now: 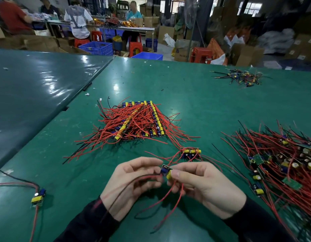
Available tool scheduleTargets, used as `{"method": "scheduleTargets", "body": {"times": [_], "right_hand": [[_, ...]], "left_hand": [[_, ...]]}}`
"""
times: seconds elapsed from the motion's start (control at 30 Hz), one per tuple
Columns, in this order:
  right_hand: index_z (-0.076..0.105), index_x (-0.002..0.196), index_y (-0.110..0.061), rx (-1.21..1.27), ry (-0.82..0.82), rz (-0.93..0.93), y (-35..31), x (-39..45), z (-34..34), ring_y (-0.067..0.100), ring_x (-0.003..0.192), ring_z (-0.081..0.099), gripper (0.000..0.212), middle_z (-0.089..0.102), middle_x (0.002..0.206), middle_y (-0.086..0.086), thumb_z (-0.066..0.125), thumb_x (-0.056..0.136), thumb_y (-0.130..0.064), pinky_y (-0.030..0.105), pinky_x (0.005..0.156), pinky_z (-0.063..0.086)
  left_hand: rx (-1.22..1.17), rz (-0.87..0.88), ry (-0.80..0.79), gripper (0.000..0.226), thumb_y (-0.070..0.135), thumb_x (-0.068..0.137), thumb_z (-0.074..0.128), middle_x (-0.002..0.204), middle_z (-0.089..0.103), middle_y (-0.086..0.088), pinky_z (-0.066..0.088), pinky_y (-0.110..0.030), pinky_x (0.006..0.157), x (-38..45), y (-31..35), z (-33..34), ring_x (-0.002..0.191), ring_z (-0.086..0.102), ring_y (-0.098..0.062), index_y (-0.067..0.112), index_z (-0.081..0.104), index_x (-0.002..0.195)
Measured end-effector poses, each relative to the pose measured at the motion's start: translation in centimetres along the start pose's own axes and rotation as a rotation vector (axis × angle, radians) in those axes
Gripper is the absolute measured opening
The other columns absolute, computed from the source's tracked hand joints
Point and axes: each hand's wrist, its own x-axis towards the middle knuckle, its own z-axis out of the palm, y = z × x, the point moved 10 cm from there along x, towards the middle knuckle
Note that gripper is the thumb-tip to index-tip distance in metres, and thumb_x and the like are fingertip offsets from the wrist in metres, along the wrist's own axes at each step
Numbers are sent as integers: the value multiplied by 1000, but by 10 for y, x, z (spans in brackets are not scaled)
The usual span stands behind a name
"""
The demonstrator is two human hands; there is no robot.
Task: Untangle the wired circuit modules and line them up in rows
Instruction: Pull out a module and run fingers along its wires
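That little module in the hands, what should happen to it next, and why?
Probably set the module beside the short row just ahead. Both the left hand and the right hand hold it clear of the tangled pile, and its red wires hang loose.

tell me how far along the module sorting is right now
Done: a block of modules lined up in rows at mid-table. In hand: one module held between the left hand and right hand, wires trailing. Left: the tangled pile on the right, a small cluster just ahead, a lone module at left.
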Motion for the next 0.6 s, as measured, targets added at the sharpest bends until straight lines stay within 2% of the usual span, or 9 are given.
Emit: {"method": "scheduleTargets", "body": {"times": [0.07, 0.2, 0.27, 0.37, 0.43, 0.5, 0.6], "right_hand": [[71, 80, -5, 14, 8, -1, 3, 1, 0, 15, 55, 62, 22, 67, 71, 11, 68, 65, -21, 18, 53, 48], [66, 87, -6, -72, -70, 46, 9, 0, 6, 15, 60, 65, 24, 67, 71, 5, 66, 71, -24, 21, 58, 51], [63, 89, -6, -90, -103, 79, 12, -2, 10, 17, 61, 66, 29, 68, 74, 7, 68, 68, -26, 24, 60, 51], [61, 95, -8, 15, -79, 96, 12, -1, 8, 21, 58, 66, 31, 66, 74, 12, 68, 71, -25, 24, 55, 52], [61, 100, -4, 150, -56, 99, 12, 1, 4, 23, 57, 67, 22, 65, 70, 13, 56, 84, -19, 22, 51, 52], [64, 102, -3, 192, -85, 78, 10, 3, 5, 20, 58, 68, 22, 67, 70, 12, 47, 89, -10, 21, 53, 52], [73, 97, -7, 53, -97, -50, 1, 5, 5, 15, 58, 65, 19, 68, 73, 10, 67, 79, -5, 18, 54, 48]], "left_hand": [[10, -43, -9, 20, -1, 67, 60, 81, 69, -21, 56, -24, 57, 0, -4, 0, 61, 66, -21, -1, 74, 83], [71, -114, -98, 25, 22, 79, 69, 77, 65, -22, 54, -25, 54, -2, -8, 9, 59, 63, -22, -1, 69, 87], [127, -106, -102, 36, 26, 68, 78, 68, 63, -18, 50, -23, 47, -2, -10, 7, 52, 59, -19, -3, 65, 86], [148, -72, -84, 40, 19, 47, 88, 62, 62, -16, 46, -21, 43, -2, -10, 4, 46, 58, -18, 1, 67, 75], [94, -66, -59, 46, 24, 38, 95, 61, 62, -17, 47, -22, 43, -2, -11, 0, 46, 59, -19, 4, 70, 70], [35, -71, -35, 50, 27, 34, 97, 60, 62, -18, 48, -22, 42, -2, -12, -3, 45, 60, -20, 3, 71, 70], [-3, -98, -17, 54, 24, 35, 97, 70, 65, -28, 50, -25, 42, -2, -17, -4, 52, 66, -29, -1, 70, 74]]}}
